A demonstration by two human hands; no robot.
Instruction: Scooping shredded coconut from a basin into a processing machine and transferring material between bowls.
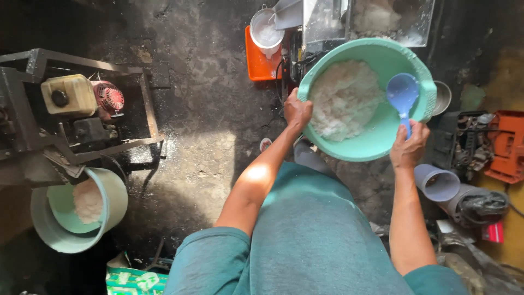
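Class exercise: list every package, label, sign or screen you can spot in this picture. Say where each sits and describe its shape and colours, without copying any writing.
Bag: bottom edge, left of the person; flat, green with white patches.
Red package: lower right, near the grey pipes; small, boxy.
No signs or screens show.

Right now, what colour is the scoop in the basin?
Blue scoop, seen in the head view.

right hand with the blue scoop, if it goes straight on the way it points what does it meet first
Probably the white mash in the green basin: the right hand aims the blue scoop up over it, though depth is unclear.
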